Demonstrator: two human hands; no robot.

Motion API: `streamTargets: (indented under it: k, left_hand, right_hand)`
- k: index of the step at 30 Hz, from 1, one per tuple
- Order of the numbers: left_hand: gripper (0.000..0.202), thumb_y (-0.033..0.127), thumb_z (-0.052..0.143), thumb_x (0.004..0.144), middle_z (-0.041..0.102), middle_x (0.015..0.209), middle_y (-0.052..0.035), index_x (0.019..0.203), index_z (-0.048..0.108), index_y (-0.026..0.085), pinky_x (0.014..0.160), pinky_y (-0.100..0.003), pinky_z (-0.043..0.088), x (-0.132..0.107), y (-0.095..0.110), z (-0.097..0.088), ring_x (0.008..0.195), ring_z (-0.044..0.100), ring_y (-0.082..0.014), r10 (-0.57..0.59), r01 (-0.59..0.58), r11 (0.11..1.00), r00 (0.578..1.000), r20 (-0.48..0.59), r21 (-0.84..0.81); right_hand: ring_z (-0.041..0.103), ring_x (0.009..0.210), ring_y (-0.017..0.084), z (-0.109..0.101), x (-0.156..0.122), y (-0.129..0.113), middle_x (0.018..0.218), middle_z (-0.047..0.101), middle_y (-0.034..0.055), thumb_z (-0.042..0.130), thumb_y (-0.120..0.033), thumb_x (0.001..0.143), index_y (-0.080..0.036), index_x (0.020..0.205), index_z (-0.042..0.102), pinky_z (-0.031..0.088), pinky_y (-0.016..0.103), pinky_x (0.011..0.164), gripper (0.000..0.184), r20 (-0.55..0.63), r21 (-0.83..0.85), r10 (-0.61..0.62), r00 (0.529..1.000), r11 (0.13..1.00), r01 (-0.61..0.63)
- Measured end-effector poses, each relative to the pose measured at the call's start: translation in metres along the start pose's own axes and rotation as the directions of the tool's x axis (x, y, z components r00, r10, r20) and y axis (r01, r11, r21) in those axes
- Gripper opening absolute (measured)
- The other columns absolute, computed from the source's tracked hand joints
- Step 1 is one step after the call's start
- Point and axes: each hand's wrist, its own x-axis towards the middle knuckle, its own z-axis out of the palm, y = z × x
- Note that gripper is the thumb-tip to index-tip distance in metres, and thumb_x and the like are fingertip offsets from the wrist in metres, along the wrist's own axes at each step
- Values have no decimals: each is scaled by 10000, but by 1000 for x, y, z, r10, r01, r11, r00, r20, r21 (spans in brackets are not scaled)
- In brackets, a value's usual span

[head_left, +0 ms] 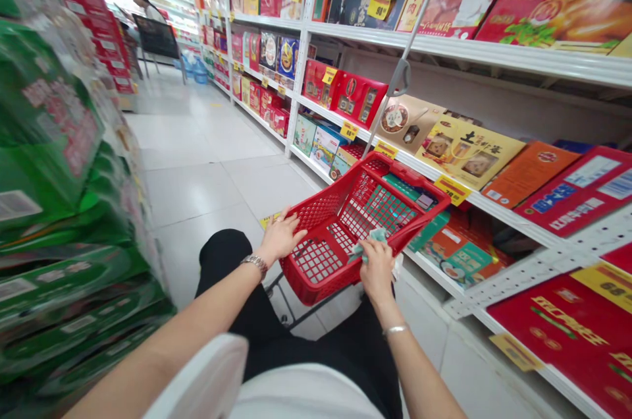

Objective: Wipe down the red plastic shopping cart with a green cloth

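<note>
Both of my hands are on a red plastic shopping basket (pixel 309 215), held out low in front of my body. My left hand (pixel 280 236) rests over the basket's left rim with its fingers curled on the mesh. My right hand (pixel 376 269) grips the near rim and also pinches a pale green crumpled packet (pixel 374 238). Flat red and green boxed goods (pixel 380 205) lie inside the basket. A grey metal pole (pixel 409 56) rises from the far corner, and a metal wheeled frame (pixel 291 310) shows below.
White store shelves (pixel 494 53) packed with red and yellow gift boxes line the right. Stacked green cartons (pixel 49 142) crowd close on the left. Tiled floor (pixel 197 155) runs ahead to a person (pixel 143 4) beside a black sign board (pixel 157 37).
</note>
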Motion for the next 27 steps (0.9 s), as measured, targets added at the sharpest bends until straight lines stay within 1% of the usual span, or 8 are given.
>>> streamTargets:
  k: [3, 6, 10, 13, 16, 18, 23, 27]
  left_hand:
    - [433, 461, 442, 987, 608, 1442, -95, 1271, 670, 227, 1173, -631, 320, 1, 2, 4, 1485, 351, -327, -15, 15, 1000, 1000, -20, -13]
    - [458, 477, 428, 990, 605, 1444, -105, 1276, 671, 215, 1169, -588, 349, 5, -1, 2, 1474, 368, -312, -27, 26, 999, 999, -18, -18]
    - [492, 488, 380, 1008, 612, 1438, -106, 1248, 683, 182, 1157, -490, 388, 9, -6, -2, 1465, 380, -278, -15, 15, 1000, 1000, 7, 3]
    - [489, 493, 357, 1014, 638, 1408, -90, 1138, 735, 207, 1125, -485, 417, 10, -3, -2, 1468, 372, -286, -9, 8, 1000, 1000, 19, 22]
    - [469, 506, 390, 1000, 650, 1394, -72, 1005, 778, 241, 1102, -503, 431, 8, 6, 0, 1479, 348, -311, 12, -13, 999, 1000, 24, 39]
    - [454, 505, 412, 993, 659, 1377, -74, 990, 785, 247, 1114, -526, 409, 2, 15, 2, 1484, 331, -325, 33, -34, 998, 999, 21, 50]
    - [453, 525, 454, 973, 666, 1339, -135, 1164, 739, 229, 1139, -603, 337, -23, 43, 8, 1469, 343, -365, 190, -189, 981, 981, -48, 35]
    - [595, 607, 493, 930, 569, 1464, -165, 1360, 623, 217, 1113, -630, 357, -45, 71, 13, 1483, 298, -414, 294, -294, 955, 956, -18, -28]
  right_hand:
    - [470, 1158, 277, 16, -37, -34, 1192, 666, 75, 436, 17, 747, -254, 1135, 712, 374, 436, 959, 548, -25, 162, -124, 992, 979, 127]
    - [463, 1178, 258, 25, -55, -54, 1196, 654, 64, 437, 46, 724, -261, 1150, 692, 361, 422, 987, 585, -8, 259, -211, 978, 944, 206]
    - [473, 1150, 246, 28, -44, -53, 1145, 668, 60, 451, 49, 752, -252, 1097, 703, 363, 408, 975, 522, 34, 309, -238, 971, 926, 216]
    - [482, 1142, 248, 26, -30, -43, 1141, 677, 64, 466, 42, 747, -245, 1075, 714, 371, 402, 955, 501, 67, 285, -231, 971, 937, 204]
    - [492, 1142, 245, 20, -17, -29, 1150, 685, 63, 466, 24, 766, -251, 1056, 723, 379, 393, 937, 475, 105, 245, -191, 976, 956, 161]
    - [495, 1153, 245, 14, -8, -17, 1160, 689, 61, 466, 1, 797, -257, 1051, 726, 381, 389, 923, 446, 136, 193, -139, 981, 975, 112]
    - [523, 1144, 266, -5, 12, 7, 1160, 695, 69, 472, -16, 806, -263, 1027, 734, 371, 383, 853, 422, 171, -56, 88, 981, 995, -79]
    - [576, 1035, 277, -12, 3, 12, 1059, 716, 103, 463, -18, 826, -244, 1028, 731, 353, 386, 804, 405, 133, -241, 217, 967, 953, -181]
